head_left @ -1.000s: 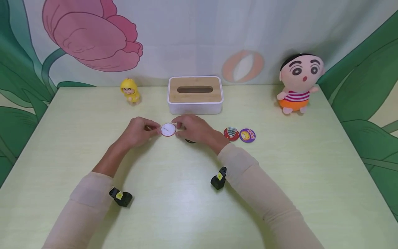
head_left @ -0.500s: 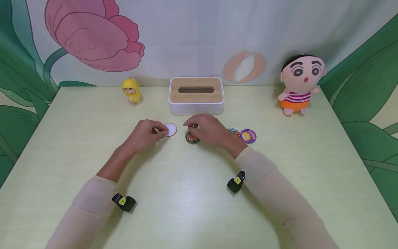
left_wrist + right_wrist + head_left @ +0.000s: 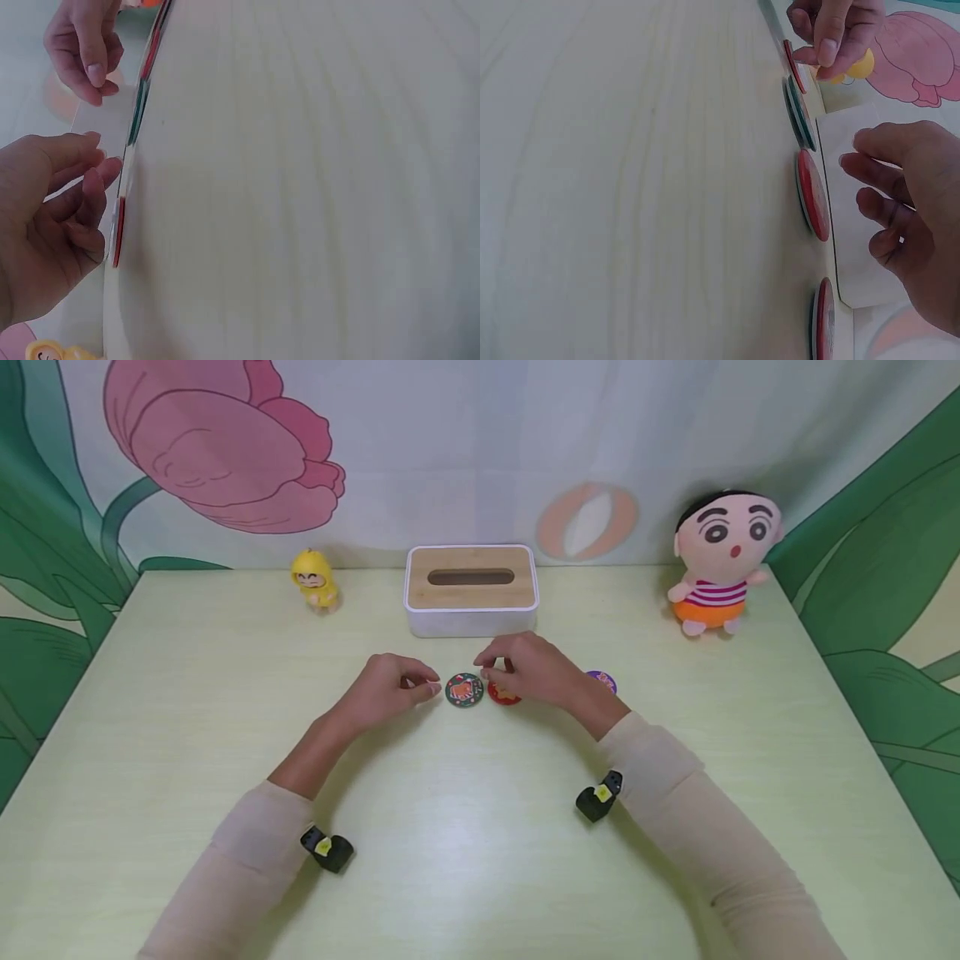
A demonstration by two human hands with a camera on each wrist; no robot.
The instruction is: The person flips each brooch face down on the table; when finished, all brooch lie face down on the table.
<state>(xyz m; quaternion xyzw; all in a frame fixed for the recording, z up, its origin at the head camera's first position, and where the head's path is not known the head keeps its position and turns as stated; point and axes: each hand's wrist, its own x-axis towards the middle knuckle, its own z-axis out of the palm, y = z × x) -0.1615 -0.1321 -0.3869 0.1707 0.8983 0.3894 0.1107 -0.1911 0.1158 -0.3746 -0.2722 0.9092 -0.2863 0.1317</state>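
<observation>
A row of flat round picture discs lies on the table. My left hand (image 3: 390, 693) has its fingertips just left of the green disc (image 3: 464, 690), thumb and finger apart, gripping nothing. Under that hand, seen in the left wrist view, is a red-edged disc (image 3: 118, 232); the head view hides it. My right hand (image 3: 536, 672) hovers over a red disc (image 3: 504, 694) with a yellow figure, its fingers loosely bent and holding nothing. Another red-edged disc (image 3: 825, 322) shows low in the right wrist view. Behind my right wrist a purple disc (image 3: 603, 681) is partly covered.
Behind the hands stands a white tissue box (image 3: 472, 623) with a wooden lid. A small yellow figurine (image 3: 315, 582) is at the back left, and a plush doll (image 3: 722, 560) at the back right. Printed fabric hangs behind the pale table (image 3: 465, 860).
Both hands have moved right. The left let go of the white-faced, red-edged disc and now hides it in the head view. As the right hand withdrew, the green disc came into sight.
</observation>
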